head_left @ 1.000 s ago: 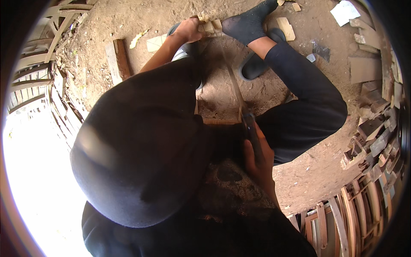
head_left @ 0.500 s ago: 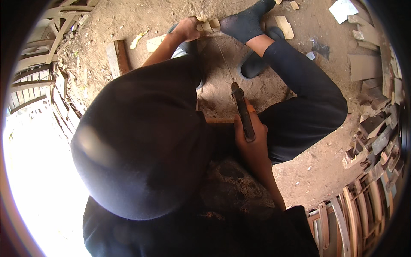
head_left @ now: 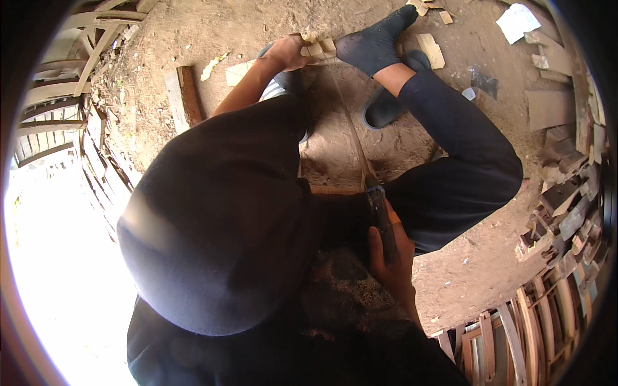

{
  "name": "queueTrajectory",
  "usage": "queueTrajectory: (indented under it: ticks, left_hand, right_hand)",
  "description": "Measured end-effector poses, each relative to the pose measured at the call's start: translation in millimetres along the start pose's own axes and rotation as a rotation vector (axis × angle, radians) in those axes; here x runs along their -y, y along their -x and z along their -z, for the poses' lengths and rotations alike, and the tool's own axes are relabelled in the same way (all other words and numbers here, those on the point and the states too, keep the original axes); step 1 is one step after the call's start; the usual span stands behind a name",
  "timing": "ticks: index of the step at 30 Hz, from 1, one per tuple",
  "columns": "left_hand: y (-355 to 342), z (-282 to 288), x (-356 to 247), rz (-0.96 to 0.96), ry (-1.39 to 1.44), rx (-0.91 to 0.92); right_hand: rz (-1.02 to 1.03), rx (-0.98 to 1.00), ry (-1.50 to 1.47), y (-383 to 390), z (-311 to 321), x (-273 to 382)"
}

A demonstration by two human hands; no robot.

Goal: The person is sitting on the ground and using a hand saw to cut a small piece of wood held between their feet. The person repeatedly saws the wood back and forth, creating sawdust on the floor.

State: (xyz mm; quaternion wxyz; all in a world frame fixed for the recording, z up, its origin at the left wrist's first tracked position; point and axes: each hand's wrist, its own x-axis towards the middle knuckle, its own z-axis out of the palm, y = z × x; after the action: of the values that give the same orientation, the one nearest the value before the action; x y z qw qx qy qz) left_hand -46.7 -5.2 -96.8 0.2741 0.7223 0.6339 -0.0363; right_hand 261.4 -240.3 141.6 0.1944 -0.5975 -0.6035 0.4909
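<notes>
My right hand (head_left: 400,258) is wrapped round the dark handle of a handsaw (head_left: 351,132). Its long thin blade runs forward, away from me, to a pale piece of wood (head_left: 320,49) on the ground. At the left of that wood my left hand (head_left: 287,53) is closed on it, fingers partly hidden. My dark-socked foot (head_left: 372,46) presses against its right side. The blade's far end meets the wood between hand and foot; how deep it sits I cannot tell.
Dark slippers (head_left: 383,106) lie on the dirt floor. A reddish-brown wood block (head_left: 188,96) lies at left, a pale offcut (head_left: 431,51) beyond my foot. Stacked wooden pieces (head_left: 528,328) line the right side, and a wooden frame (head_left: 55,90) stands far left.
My right hand has drawn the saw back toward my body and slightly right, so more of the blade shows. The left hand and foot stay at the wood.
</notes>
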Motion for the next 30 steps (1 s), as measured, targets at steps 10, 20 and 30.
queueTrajectory:
  ticks: [10,20,30]
  left_hand:
    - [-0.1,1.0,-6.5,0.012,0.056,-0.015]
    - [-4.1,7.6,2.6,-0.071,0.138,0.029]
    - [-3.0,14.4,6.3,-0.090,0.135,0.078]
  right_hand:
    - [-0.069,-0.079,-0.233,-57.4,-8.1,-27.3]
    - [0.041,-0.202,-0.229,-53.7,15.8,-12.5]
    - [0.101,-0.178,-0.134,-72.7,20.4,-20.9]
